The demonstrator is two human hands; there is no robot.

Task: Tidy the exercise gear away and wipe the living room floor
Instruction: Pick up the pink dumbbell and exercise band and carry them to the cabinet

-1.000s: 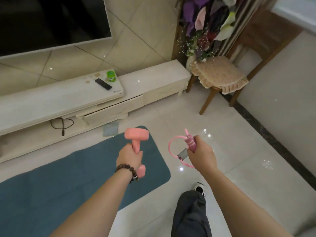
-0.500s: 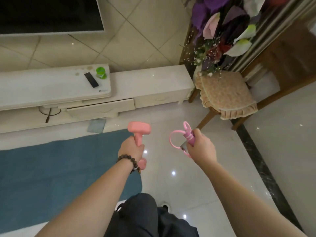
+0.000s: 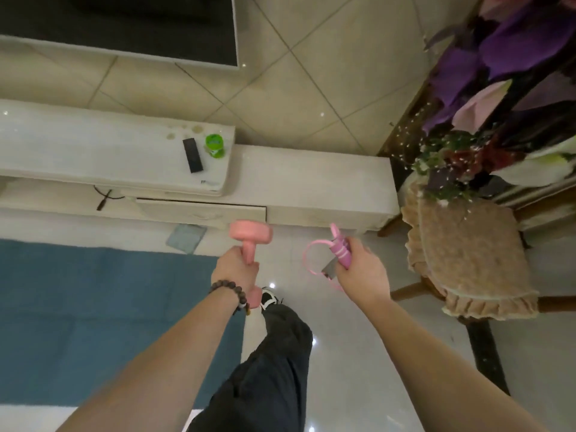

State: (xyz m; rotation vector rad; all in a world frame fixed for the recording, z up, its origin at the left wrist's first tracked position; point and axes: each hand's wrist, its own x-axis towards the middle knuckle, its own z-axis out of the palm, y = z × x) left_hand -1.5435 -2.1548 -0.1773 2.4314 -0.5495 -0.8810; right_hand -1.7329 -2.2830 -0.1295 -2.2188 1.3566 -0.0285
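- Leg (image 3: 265,378) in dark trousers at near centre, stepping forward; shoe (image 3: 268,298) on the glossy floor (image 3: 358,353).
- Blue mat (image 3: 93,316) lies on the floor at near left, its right edge beside the leg.
- Left hand (image 3: 235,269), bead bracelet (image 3: 230,289) at the wrist, is clamped round the grip of a pink dumbbell (image 3: 251,233), held upright above the mat's far right corner.
- Right hand (image 3: 361,271) is closed round the pink handles of a skipping rope (image 3: 339,251); the rope loops out to the left of the fist. The two hands are apart.
- Small grey cloth (image 3: 186,238) lies flat on the floor, just beyond the mat.
- Chair (image 3: 467,260) with a frilled beige cushion stands at right.
- Pale TV cabinet (image 3: 311,188) runs along the far wall; a black remote (image 3: 192,155) and a green-lidded pot (image 3: 214,146) sit just beside each other on its raised part.
- Flowers (image 3: 498,98) at far right; TV (image 3: 124,23) at far left.
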